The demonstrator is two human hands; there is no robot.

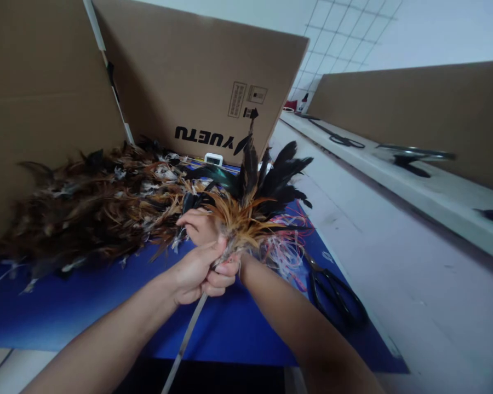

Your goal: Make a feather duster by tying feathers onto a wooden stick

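Note:
My left hand [207, 273] is closed around the bound base of a feather bundle [246, 219], its thumb on top and its fingers curled below. Orange-brown feathers fan out at the base of the bundle, with long black ones beyond them. My right arm crosses beyond the left, and my right hand [201, 225] reaches behind the bundle; its fingers are partly hidden by feathers and the left hand, so its hold is unclear. From below my left hand a pale strip [187, 339] runs down past the table's front edge.
Many brown feather bundles [98, 208] lie at left. Black-handled scissors [337, 295] and tangled pink and white strings [285, 249] are at right on the blue mat [148, 323]. Cardboard panels [168, 71] stand behind, near a small white device [213, 159]. A ledge [365, 169] holds more tools.

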